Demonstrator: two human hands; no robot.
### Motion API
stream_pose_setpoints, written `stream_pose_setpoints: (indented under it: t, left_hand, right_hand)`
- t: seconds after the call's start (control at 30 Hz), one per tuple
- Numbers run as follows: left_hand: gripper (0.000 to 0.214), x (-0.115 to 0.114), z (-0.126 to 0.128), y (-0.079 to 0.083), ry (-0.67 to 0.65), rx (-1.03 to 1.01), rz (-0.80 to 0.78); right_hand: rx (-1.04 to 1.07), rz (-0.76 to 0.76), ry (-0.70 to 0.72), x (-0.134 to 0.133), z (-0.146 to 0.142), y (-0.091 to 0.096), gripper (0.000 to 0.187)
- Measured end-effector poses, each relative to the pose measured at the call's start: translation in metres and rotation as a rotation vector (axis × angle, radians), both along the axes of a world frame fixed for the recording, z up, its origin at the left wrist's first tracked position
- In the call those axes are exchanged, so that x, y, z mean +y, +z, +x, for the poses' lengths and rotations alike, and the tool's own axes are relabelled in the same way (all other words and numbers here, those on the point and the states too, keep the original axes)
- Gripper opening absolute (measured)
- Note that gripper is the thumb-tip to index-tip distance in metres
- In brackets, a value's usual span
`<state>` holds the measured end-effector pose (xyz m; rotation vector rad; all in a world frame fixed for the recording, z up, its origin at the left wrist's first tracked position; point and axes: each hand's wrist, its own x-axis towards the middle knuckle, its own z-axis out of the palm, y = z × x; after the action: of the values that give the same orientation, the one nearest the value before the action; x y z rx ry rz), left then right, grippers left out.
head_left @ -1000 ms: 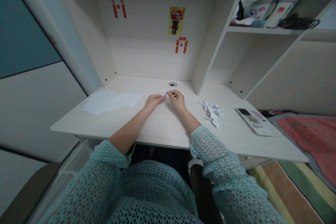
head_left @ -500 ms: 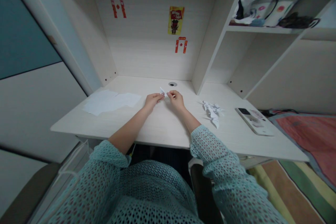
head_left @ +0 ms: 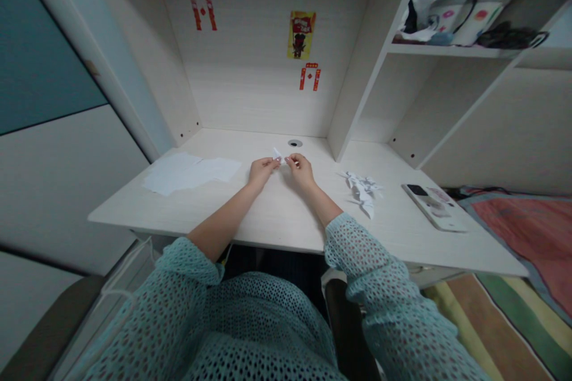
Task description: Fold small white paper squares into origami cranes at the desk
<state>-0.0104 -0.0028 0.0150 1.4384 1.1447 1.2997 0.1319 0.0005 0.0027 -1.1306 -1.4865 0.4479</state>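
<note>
A small folded piece of white paper [head_left: 277, 153] is pinched between both hands just above the pale desk [head_left: 277, 214]. My left hand [head_left: 261, 170] grips it from the left with fingertips closed. From the right, my right hand [head_left: 300, 169] holds it the same way, fingers pressed together. Most of the paper is hidden by the fingers. Both forearms reach forward from teal knit sleeves.
Flat white sheets [head_left: 187, 171] lie at the desk's left. A pile of folded paper shapes [head_left: 363, 190] sits to the right, with a remote control [head_left: 433, 207] beyond it. A cable hole [head_left: 294, 143] is behind the hands. Shelves [head_left: 447, 50] with mugs stand at upper right.
The hands have stayed in the same spot, with small finger movements on the paper; its tip now points up and left.
</note>
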Motion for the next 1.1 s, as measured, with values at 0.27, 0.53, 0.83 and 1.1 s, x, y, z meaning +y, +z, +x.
stream_pose_setpoints:
  t: [0.27,0.53,0.83,1.1]
  left_hand:
    - [0.043,0.0008,0.0018,-0.0006,0.027,0.066,0.008]
    - [0.042,0.0001,0.0021,0.0002,-0.093,0.031,0.004]
    - [0.044,-0.0011,0.0021,-0.001,-0.092,0.034,-0.042]
    - [0.042,-0.0018,0.0013,0.0008,-0.1,-0.052,-0.085]
  right_hand:
    - [0.03,-0.005,0.017,-0.0009,-0.0037,-0.0015,0.023]
    - [0.08,-0.032,0.001,0.0021,0.0001,-0.0019,0.025]
    - [0.093,-0.039,0.016,-0.0002,-0.0011,0.001,0.023]
    - [0.08,-0.018,0.02,0.0037,-0.0011,-0.0023,0.021]
